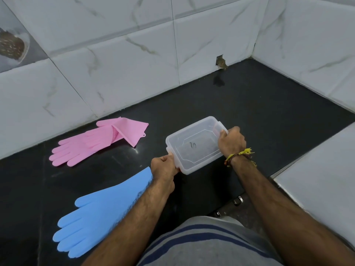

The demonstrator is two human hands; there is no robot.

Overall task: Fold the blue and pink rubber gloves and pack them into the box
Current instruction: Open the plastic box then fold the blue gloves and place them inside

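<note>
Black stone counter (249, 104) in a white-tiled corner, clear plastic box (194, 144) held at both ends.
The left hand (163, 167) grasps the box's near-left end, the right hand (232, 141) its far-right end. The pink glove (92, 143), cuff folded over, lies near the back edge; the blue glove (99, 212) lies flat by the front edge.

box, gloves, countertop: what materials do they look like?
Box: translucent, slightly frosted plastic, since the dark counter shows through it. Pink glove and blue glove: matte, limp, likely silicone or rubber; the pink one shows ribbed bristles at its fold. Countertop: polished black stone, probably granite, glossy with reflections.
</note>
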